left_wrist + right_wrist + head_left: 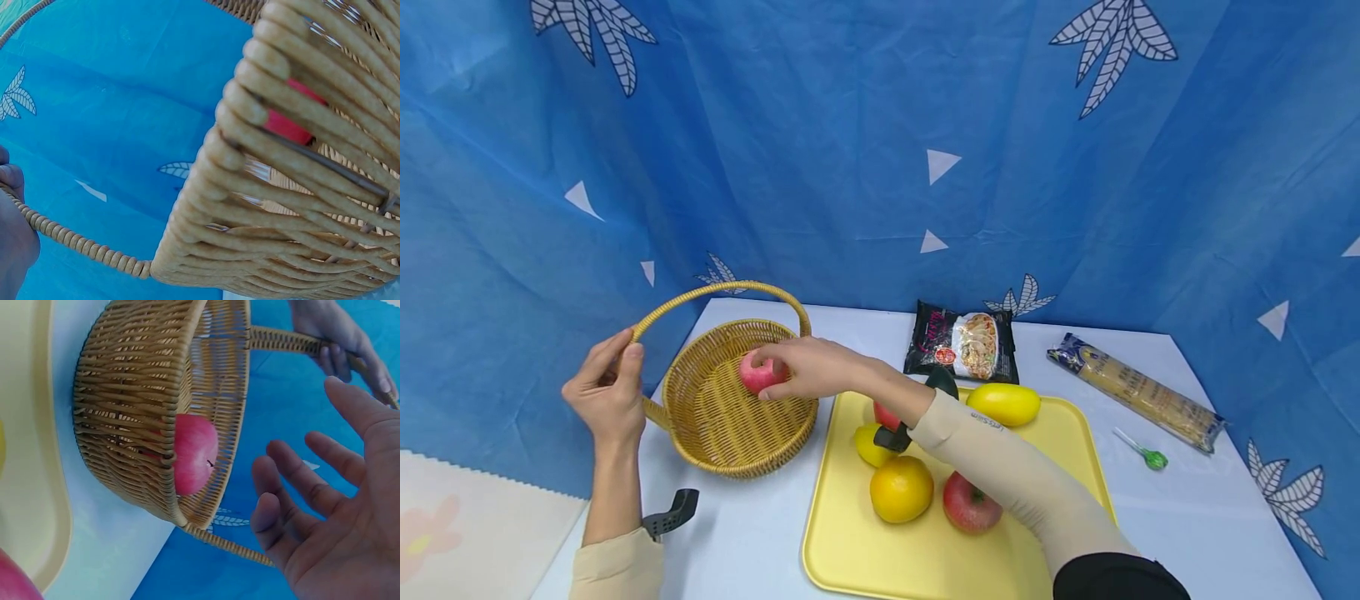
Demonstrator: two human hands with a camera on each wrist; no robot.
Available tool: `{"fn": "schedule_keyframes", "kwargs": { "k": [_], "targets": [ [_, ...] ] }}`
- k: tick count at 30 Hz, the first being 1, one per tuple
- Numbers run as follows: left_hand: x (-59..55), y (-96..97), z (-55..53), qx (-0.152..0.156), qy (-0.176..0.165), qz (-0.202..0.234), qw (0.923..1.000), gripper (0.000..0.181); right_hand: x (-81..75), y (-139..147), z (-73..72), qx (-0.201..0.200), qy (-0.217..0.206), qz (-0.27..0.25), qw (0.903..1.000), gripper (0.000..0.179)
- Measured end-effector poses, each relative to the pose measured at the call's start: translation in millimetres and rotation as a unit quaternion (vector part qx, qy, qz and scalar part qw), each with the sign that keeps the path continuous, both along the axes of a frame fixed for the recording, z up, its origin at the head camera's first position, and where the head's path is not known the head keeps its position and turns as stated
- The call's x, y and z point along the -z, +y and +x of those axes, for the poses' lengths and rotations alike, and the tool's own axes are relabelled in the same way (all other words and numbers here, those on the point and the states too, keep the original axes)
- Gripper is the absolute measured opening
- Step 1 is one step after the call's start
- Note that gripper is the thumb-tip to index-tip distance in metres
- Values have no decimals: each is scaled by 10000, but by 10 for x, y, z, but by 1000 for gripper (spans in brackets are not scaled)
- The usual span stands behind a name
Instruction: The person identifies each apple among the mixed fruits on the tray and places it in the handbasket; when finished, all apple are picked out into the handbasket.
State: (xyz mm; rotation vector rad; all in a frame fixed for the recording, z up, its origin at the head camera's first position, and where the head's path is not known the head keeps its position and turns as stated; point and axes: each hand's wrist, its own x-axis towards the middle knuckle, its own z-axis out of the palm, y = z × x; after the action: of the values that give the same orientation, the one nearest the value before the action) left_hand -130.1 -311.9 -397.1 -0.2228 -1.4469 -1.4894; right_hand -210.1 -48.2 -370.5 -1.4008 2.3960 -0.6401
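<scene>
A round wicker basket (730,421) stands at the left of the table. My left hand (610,392) grips its arched handle (715,288) on the left side, fingers curled round the cane. Inside the basket sits a pink-red apple (756,377), also visible over the rim in the right wrist view. My right hand (816,367) reaches over the basket's right side and overlaps the apple from the head. Seen from the right wrist, that hand's fingers (306,481) are spread and loosely bent, with a gap between them and the apple.
Right of the basket lies a yellow tray (850,558) holding an orange (902,489), a lemon (872,446), another apple (972,502) and a yellow mango-like fruit (1003,404). Behind it is a black noodle packet (962,343). Spaghetti (1138,392) and a green lollipop (1153,459) lie rightward.
</scene>
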Motion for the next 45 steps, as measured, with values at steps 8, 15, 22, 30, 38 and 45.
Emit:
{"fn": "schedule_keyframes", "kwargs": {
  "k": [8, 15, 22, 30, 38, 45],
  "targets": [
    [-5, 8, -7, 57, 47, 23, 10000, 22, -92, 202, 88, -258, -152, -37, 9995, 57],
    [4, 7, -10, 47, 62, 77, 9999, 23, -66, 453, 64, -264, -113, -199, 9994, 48],
    [4, -1, -9, 8, 84, 75, 9999, 23, 38, 726, -48, 4, -303, -155, 9994, 47],
    [-4, 15, -10, 96, 124, 98, 9998, 23, 177, 1035, -161, 366, -217, 185, 9989, 42],
    [-21, 20, 6, -53, -4, 6, 10000, 22, 245, 1363, -169, 594, -146, 408, 9973, 44],
    [-9, 14, 3, -120, -42, -66, 9999, 22, 233, 1649, -71, 572, -237, 378, 9974, 43]
  ]
}}
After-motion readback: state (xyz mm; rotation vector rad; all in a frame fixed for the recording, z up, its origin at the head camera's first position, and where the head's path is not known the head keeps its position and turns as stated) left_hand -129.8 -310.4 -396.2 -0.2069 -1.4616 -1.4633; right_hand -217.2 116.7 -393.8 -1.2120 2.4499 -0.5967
